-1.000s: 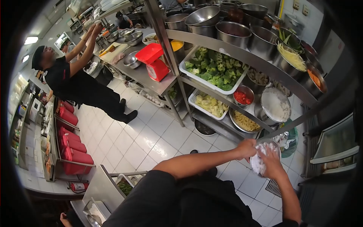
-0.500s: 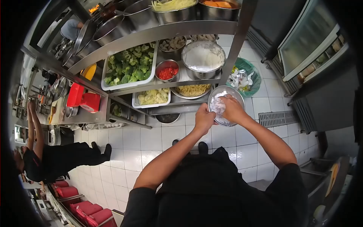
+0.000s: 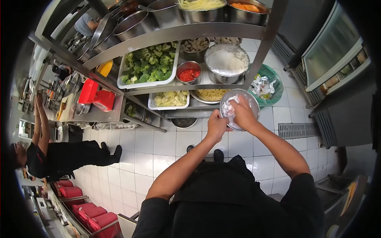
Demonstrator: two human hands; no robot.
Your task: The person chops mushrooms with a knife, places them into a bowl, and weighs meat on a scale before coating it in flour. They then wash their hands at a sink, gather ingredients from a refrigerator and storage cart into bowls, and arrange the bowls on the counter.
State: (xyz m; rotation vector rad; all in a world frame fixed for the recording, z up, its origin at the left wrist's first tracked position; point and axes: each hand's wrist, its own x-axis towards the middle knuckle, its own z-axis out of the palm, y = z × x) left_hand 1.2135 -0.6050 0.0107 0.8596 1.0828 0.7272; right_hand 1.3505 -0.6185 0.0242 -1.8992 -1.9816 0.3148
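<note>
A metal bowl (image 3: pixel 254 104) holds white, flour-coated pieces (image 3: pixel 229 107) whose kind I cannot make out. My left hand (image 3: pixel 217 125) grips the bowl by its near-left rim. Inside it, my right hand (image 3: pixel 243 114) has its fingers bent down into the floury pieces, the fingertips partly hidden. Just beyond, on the rack, stands a large metal pot (image 3: pixel 227 59) of white flour. Below the shelf edge, noodles (image 3: pixel 213 94) lie in a wide dish close to the bowl.
The steel rack (image 3: pixel 170 35) holds broccoli (image 3: pixel 149 65) in a white tray and chopped red pepper (image 3: pixel 188 75). A green-lined bin (image 3: pixel 274 96) stands right of the bowl. A floor drain (image 3: pixel 298 130) lies further right. At left, a person (image 3: pixel 75 158) stands with arms raised beside a red scale (image 3: pixel 104 100).
The view has shifted, so the rack and bin appear further right. My right hand has moved slightly among the floury pieces, while my left hand keeps its hold on the bowl.
</note>
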